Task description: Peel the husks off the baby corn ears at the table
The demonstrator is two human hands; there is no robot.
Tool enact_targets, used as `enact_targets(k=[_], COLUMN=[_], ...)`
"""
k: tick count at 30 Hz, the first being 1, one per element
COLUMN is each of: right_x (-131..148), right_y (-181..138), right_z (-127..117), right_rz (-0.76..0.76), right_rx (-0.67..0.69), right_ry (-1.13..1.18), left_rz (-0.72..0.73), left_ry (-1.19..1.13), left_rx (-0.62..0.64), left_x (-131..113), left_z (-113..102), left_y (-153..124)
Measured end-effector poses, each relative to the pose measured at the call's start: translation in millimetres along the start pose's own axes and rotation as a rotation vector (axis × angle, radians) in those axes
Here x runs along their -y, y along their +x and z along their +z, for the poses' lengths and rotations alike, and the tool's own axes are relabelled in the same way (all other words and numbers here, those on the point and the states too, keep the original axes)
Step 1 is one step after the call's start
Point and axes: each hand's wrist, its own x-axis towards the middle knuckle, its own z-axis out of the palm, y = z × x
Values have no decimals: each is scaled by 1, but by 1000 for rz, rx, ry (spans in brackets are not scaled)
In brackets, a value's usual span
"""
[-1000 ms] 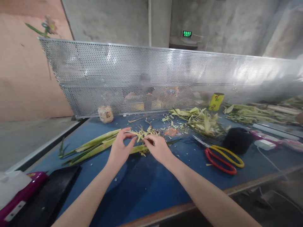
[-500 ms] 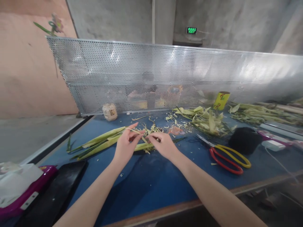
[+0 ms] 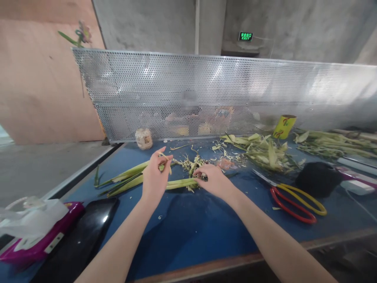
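My left hand [image 3: 156, 175] is raised over the table with its fingers pinched on a thin pale strip of leaf [image 3: 165, 157]. My right hand [image 3: 214, 179] rests lower, its fingers bent down at the pile of pale scraps [image 3: 193, 161]; what lies between the fingertips is hidden. Long green husk-like leaves [image 3: 125, 188] lie to the left, partly behind my left hand. Another flat leaf stem [image 3: 181, 183] lies between my two hands, its right end near my right fingertips.
Scissors [image 3: 290, 196] with one red and one yellow handle lie at the right. Beyond are a heap of leaves [image 3: 266, 151], a yellow tube [image 3: 284, 126] and a black bundle [image 3: 318, 179]. A black tray [image 3: 85, 232] lies front left. A perforated metal screen [image 3: 165, 94] borders the back.
My hands, close together before, are now apart. The left has lifted slightly with the strip; the right has dropped to the scrap pile. The view has swung a little left.
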Motion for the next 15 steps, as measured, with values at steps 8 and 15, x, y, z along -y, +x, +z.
enact_targets(k=[8,15], right_x=[0,2], right_y=[0,2], right_z=[3,-4], right_rz=[-17,209], right_rx=[121,-9], right_ry=[-121,92], left_rz=[-71,-285], left_ry=[335,508], left_rx=[116,173], left_x=[6,8], left_z=[-10,-20], left_y=[7,13])
